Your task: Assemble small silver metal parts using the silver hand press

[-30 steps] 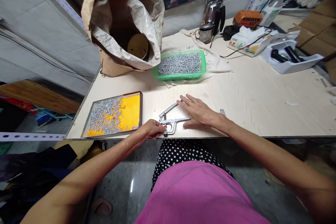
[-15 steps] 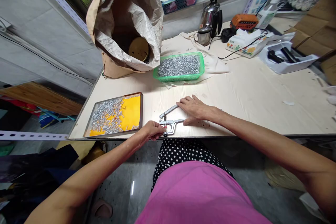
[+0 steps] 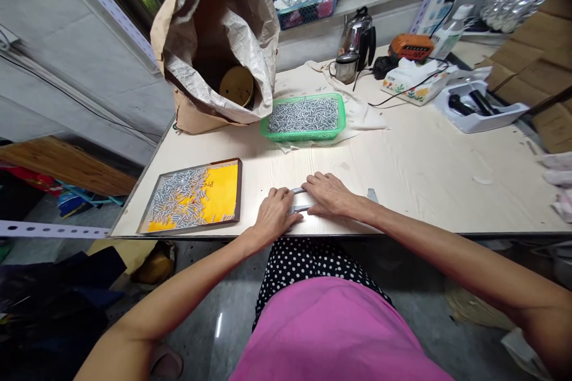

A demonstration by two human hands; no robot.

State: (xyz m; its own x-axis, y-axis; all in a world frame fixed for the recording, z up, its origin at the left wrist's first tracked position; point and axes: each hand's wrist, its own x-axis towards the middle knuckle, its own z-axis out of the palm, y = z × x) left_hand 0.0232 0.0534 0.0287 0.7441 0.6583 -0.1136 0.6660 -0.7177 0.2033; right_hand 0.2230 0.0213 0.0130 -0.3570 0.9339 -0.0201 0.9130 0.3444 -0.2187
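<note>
A pair of silver snap pliers point(image 3: 302, 208) lies near the front edge of the table, its two handles spread apart. My right hand point(image 3: 328, 193) is wrapped round the handle ends from the right. Over the head of the pliers my left hand point(image 3: 274, 213) is closed, hiding the jaws and whatever may sit in them. To the left, a shallow dark-rimmed tray point(image 3: 240, 189) with a yellow bottom holds many small silver metal pins point(image 3: 179, 197). Behind my hands a green plastic basket point(image 3: 342, 116) is filled with similar small metal pieces point(image 3: 304, 114).
A large open woven sack point(image 3: 257, 30) stands at the back left. Along the back right are a steel kettle point(image 3: 356, 38), a metal cup point(image 3: 346, 67), an orange battery point(image 3: 410, 46), a tissue pack point(image 3: 413, 83) and a white tray point(image 3: 480, 122). Cardboard point(image 3: 531, 59) is at the far right.
My left hand has moved from pinching at the jaws to covering the pliers' head. The pliers' handles remain in my right hand.
</note>
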